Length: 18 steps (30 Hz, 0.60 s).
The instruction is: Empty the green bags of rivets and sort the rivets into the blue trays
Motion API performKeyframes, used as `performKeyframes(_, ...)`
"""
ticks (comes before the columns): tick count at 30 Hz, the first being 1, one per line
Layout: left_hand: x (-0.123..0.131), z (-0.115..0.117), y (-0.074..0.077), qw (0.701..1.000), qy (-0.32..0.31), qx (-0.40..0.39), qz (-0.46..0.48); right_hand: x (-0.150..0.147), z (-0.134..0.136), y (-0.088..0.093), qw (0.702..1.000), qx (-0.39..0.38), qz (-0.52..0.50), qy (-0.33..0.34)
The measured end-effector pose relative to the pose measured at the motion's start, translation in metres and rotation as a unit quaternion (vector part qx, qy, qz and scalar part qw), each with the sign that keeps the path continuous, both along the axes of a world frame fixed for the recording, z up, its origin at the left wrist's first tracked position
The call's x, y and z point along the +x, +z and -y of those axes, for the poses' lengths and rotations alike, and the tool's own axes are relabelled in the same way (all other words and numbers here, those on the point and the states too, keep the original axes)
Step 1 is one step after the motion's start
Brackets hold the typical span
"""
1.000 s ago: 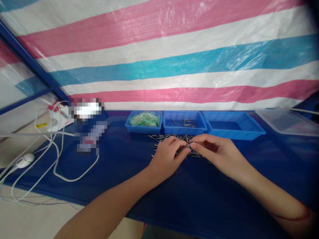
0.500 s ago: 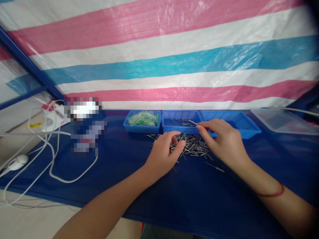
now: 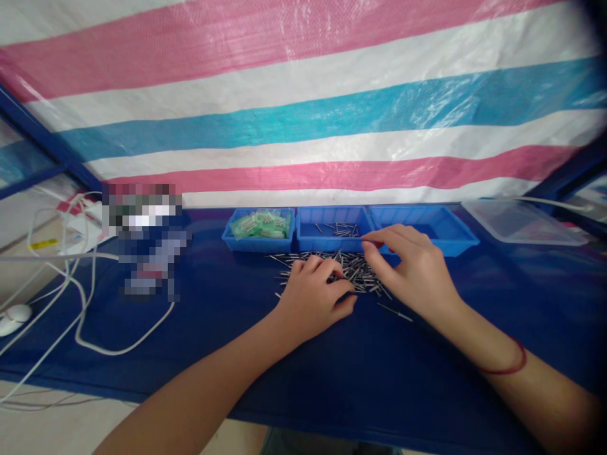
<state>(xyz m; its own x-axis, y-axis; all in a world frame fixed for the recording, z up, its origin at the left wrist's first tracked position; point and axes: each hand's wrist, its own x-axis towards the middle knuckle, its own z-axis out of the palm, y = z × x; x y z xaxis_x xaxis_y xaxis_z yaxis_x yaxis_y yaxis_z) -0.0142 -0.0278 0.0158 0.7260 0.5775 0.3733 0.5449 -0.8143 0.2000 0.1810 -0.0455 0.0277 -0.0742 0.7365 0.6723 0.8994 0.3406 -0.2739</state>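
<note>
The left hand, with fingers curled, rests on the pile of pins in front of the middle tray; whether it grips any I cannot tell. The right hand hovers over the pile, thumb and forefinger nearly together, and I cannot tell if a pin is between them.

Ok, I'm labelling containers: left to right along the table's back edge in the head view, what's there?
Bin of green parts, bin with a few pins, third blue bin, clear tray.
</note>
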Motion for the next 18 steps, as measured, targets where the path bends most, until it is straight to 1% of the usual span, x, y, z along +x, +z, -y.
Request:
performKeyframes(5, 0.006, 0.002, -0.006, 0.999, 0.004, 0.034, -0.041, -0.007, 0.005, -0.001, 0.999, 0.002, -0.030, 0.030)
performKeyframes(13, 0.008, 0.002, -0.008, 0.998, 0.005, 0.031, -0.054, -0.011, 0.010, 0.000, 0.997, -0.016, -0.058, 0.051)
performKeyframes(16, 0.007, 0.002, -0.005, 0.999, 0.008, 0.029, -0.027, -0.010, 0.011, 0.000, 0.996, -0.028, -0.066, 0.058)
performKeyframes(18, 0.005, 0.001, -0.001, 0.999, 0.030, 0.004, 0.027, -0.010, 0.011, 0.000, 0.993, -0.045, -0.088, 0.067)
